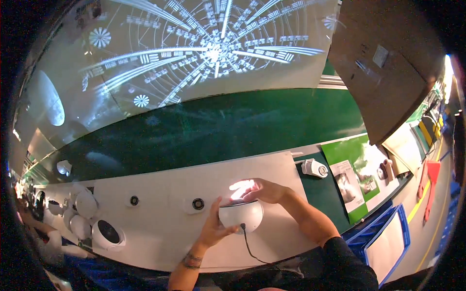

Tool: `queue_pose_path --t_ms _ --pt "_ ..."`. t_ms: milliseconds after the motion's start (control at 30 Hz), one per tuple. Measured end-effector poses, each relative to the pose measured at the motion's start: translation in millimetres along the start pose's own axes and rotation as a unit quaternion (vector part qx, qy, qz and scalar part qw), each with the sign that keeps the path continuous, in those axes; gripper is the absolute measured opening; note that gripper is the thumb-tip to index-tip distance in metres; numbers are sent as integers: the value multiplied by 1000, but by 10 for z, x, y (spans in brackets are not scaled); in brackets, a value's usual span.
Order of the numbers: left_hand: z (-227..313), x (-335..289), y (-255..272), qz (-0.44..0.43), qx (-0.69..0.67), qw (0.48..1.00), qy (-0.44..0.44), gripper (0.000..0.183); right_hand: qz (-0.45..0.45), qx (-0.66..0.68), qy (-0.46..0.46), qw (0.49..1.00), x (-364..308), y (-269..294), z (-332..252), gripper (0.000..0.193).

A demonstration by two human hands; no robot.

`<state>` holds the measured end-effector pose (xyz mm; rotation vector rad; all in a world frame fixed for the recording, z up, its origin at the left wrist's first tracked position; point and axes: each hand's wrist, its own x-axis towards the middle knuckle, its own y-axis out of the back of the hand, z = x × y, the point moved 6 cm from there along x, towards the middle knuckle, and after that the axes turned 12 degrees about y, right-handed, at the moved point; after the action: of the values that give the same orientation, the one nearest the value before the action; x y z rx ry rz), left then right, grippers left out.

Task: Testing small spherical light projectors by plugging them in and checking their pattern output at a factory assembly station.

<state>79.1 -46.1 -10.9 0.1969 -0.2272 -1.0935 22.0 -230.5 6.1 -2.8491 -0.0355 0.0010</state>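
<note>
At lower centre, your left hand [215,228] grasps one white projector [251,213], your right hand [266,190] bends over it, hold unclear, two small gadgets [197,204] lying left, one blue crate [406,224] lower right.

Head view | is taken from above | is directed downward and forward | left hand [214,227] and right hand [267,190] are seen near, projected picture [214,52] farther
</note>
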Motion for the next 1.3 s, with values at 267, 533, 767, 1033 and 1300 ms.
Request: queue_pose_path --t_ms 267,533,767,1033,1300 --pt "-100 8 -82 -44 -225 967 109 114 -36 14 38 999 30 29 -5 57" --pt "-128 -4 -88 -47 -254 959 117 112 -31 -32 31 999 0 70 7 58" --pt "-181 -8 -60 -62 -220 960 163 96 -80 -90 50 991 -321 -50 -204 90" --pt "-43 -4 -98 -44 -209 959 186 74 49 -314 74 945 -747 -201 -78 103" --pt "-130 9 -65 -34 -155 968 195 82 55 -314 89 944 -757 -152 -21 98"
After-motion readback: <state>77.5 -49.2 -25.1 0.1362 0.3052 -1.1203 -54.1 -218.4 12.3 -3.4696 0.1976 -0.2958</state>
